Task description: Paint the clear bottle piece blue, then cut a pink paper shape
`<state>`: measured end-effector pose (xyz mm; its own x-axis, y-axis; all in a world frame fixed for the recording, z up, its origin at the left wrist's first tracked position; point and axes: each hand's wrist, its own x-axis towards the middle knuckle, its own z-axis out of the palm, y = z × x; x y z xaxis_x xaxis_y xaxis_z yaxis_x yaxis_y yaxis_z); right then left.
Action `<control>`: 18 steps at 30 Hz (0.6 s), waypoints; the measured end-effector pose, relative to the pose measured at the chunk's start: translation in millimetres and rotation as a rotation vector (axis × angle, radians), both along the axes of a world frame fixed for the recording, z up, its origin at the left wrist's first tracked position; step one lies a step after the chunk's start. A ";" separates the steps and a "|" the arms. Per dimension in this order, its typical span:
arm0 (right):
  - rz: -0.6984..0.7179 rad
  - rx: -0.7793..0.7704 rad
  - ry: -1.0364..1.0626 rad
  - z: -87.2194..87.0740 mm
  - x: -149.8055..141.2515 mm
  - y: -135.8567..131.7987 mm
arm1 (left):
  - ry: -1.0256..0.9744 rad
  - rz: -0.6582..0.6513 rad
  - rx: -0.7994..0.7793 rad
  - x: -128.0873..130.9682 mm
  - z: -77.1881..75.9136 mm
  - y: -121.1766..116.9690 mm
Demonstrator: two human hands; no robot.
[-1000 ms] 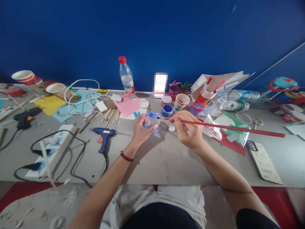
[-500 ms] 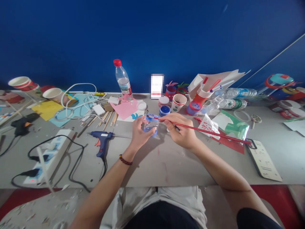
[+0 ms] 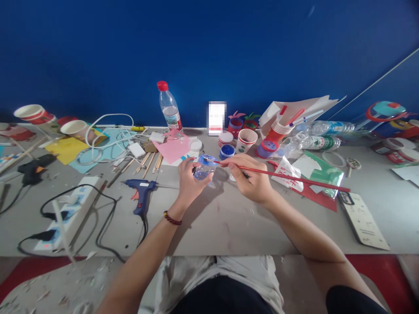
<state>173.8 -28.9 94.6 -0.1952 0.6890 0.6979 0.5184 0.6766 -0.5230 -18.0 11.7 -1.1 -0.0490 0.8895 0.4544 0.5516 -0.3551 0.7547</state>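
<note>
- Just in front and to the left of the open blue paint jar [image 3: 227, 151], the clear plastic piece [image 3: 200, 172] is pinched between the thumb and fingers of the left hand [image 3: 192, 181].
- It looks light and thin-walled, likely to buckle if squeezed; its blue-smeared upper face may be wet and slippery, so the bare sides are the better hold.
- In front and to the right of the jar, the right hand [image 3: 252, 179] pinches the red brush [image 3: 294, 178] near its bristle end, the tip at the painted face.
- The brush seems light and stiff, its long handle tail-heavy; gripping close to the bristles should steady it.
- Behind and to the right of the jar stands a paper cup [image 3: 246, 139], probably easily tipped.
</note>
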 end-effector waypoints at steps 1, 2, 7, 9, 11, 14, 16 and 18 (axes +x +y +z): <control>0.022 0.009 -0.002 -0.8 -1.5 0.3 | 0.001 0.000 0.004 -0.2 1.0 -0.1; 0.035 0.020 -0.006 -0.9 -2.8 0.6 | -0.003 0.001 0.003 -0.3 2.0 -0.2; -0.044 0.050 -0.052 6.8 -1.9 0.1 | -0.046 0.012 -0.039 -0.6 4.9 0.1; -0.083 0.044 -0.037 8.9 0.8 -0.4 | -0.073 0.011 -0.067 -0.5 4.9 0.6; -0.091 0.014 0.003 8.3 2.6 -0.6 | -0.095 0.013 -0.092 -0.4 4.7 0.8; -0.039 -0.041 0.045 4.0 1.6 -0.4 | -0.097 0.013 -0.094 -0.4 5.4 0.5; 0.002 -0.052 0.030 1.3 -0.9 0.0 | -0.090 0.007 -0.088 -0.5 6.0 0.1; 0.010 -0.032 0.001 0.5 -3.1 0.2 | -0.094 0.004 -0.090 -0.8 6.1 0.1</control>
<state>170.7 -28.6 95.2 -0.2018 0.7091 0.6756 0.5110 0.6647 -0.5451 -18.8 11.7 5.0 -0.0911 0.9263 0.3657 0.4778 -0.2815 0.8321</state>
